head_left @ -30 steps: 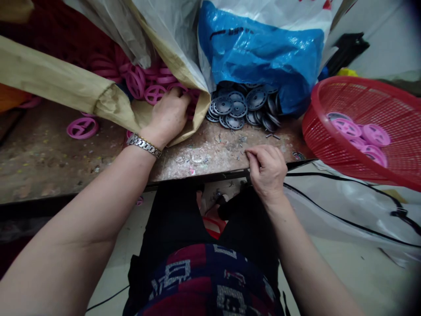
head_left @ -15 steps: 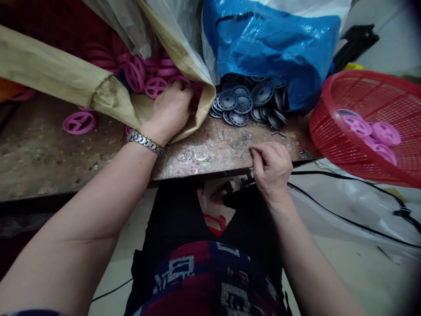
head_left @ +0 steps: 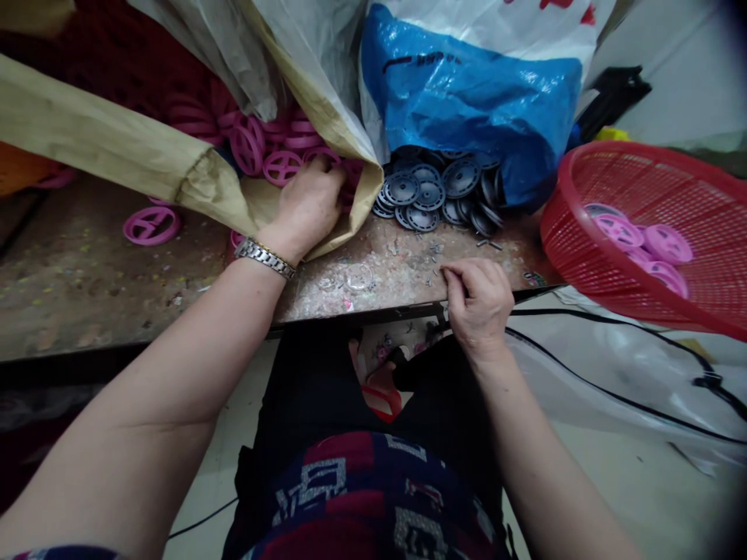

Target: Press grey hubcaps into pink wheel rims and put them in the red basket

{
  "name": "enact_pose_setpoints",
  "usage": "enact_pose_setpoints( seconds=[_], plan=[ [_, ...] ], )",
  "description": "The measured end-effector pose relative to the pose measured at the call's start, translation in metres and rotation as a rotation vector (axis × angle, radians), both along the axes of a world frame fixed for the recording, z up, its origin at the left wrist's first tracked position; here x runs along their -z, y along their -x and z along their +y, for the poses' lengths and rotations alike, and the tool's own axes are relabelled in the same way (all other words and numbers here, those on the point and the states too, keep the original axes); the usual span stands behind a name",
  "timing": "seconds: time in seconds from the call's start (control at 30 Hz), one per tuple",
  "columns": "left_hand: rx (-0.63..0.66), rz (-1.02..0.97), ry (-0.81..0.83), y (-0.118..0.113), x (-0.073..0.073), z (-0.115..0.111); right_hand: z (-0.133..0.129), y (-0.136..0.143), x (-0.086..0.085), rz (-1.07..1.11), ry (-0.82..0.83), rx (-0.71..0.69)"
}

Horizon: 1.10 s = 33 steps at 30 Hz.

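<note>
My left hand [head_left: 312,204], with a metal watch band on its wrist, reaches into the mouth of a brown paper bag [head_left: 219,183]. Its fingers curl down among pink plastic wheels [head_left: 282,166]; the fingertips are hidden, so what they grip cannot be made out. At the bench's front edge my right hand [head_left: 479,302] is closed, thumb and forefinger pinched together. Anything in that pinch is too small to name. Small metal pins [head_left: 489,244] lie scattered close to it. Behind them is a heap of dark grey slotted discs [head_left: 429,190].
A blue and white plastic bag [head_left: 467,93] stands behind the discs. To the right, a red basket [head_left: 627,299] holds several pink wheels. One loose pink wheel [head_left: 152,225] lies on the worn bench [head_left: 87,288] at left. Black straps [head_left: 630,323] hang below the basket.
The view has shifted slightly, so the bench and basket appear a little displaced. Both hands keep the same places and poses, left in the paper bag, right by the pins.
</note>
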<state>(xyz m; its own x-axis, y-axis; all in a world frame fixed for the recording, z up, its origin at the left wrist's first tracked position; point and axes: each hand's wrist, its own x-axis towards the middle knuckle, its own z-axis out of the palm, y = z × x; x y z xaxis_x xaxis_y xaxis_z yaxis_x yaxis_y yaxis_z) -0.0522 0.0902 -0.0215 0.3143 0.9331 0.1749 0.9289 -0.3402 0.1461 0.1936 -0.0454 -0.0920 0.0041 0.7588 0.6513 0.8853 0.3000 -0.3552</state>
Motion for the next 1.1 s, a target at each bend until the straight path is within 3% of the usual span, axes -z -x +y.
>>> enact_pose_setpoints(
  seconds=[0.6,0.83,0.97,1.1],
  plan=[
    [0.002,-0.02,-0.072,-0.001,0.002,0.001,-0.001,0.001,-0.001,-0.005,-0.014,-0.015],
    [0.0,-0.019,-0.095,-0.006,-0.005,-0.001,0.0,0.002,-0.001,0.045,0.011,-0.03],
    [-0.047,0.001,-0.07,-0.008,-0.01,0.0,0.0,0.002,-0.008,0.153,0.067,-0.091],
    [-0.035,0.029,-0.036,-0.011,-0.013,0.007,0.007,-0.007,-0.025,0.21,0.019,-0.084]
  ],
)
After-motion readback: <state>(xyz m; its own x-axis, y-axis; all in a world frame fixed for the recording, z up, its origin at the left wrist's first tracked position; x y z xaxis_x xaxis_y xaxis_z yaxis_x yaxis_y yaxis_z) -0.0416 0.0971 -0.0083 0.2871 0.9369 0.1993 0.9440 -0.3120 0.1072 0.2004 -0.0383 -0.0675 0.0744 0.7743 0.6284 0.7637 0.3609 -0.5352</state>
